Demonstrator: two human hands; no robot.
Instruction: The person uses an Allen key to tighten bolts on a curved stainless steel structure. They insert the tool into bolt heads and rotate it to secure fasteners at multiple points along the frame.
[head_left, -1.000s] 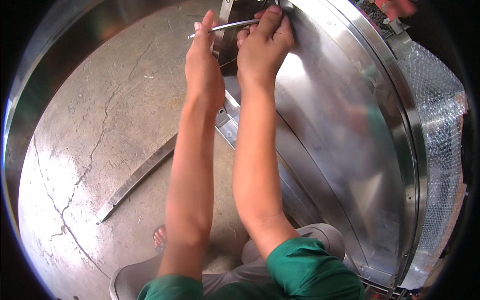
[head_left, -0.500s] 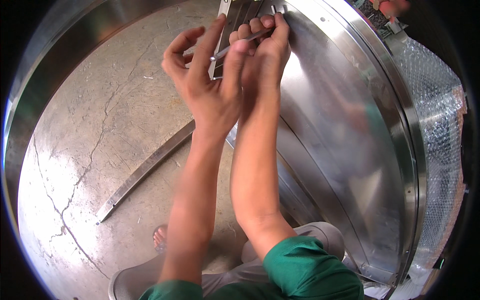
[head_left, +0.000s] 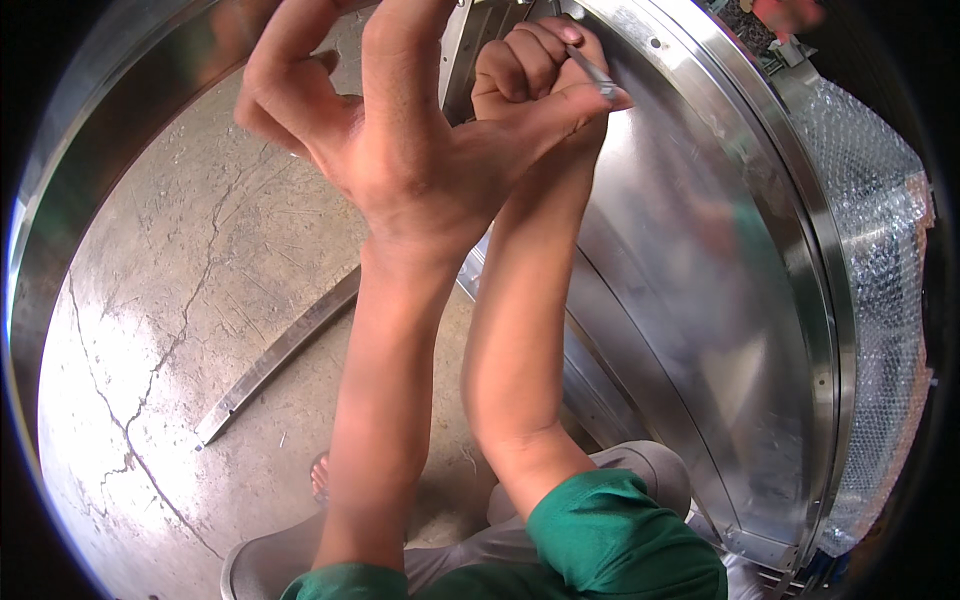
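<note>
A single head-worn fisheye looks steeply down, very close on raised hands at twelve o'clock; cracked concrete floor [head_left: 170,330] fills nine o'clock, a curved steel drum wall [head_left: 700,300] bends toward three o'clock.

Curved metal panel [head_left: 700,300] right of both forearms; bubble wrap [head_left: 870,260] beyond its outer rim. Loose metal strip [head_left: 275,360] on concrete floor [head_left: 170,300], left of the arms
</note>
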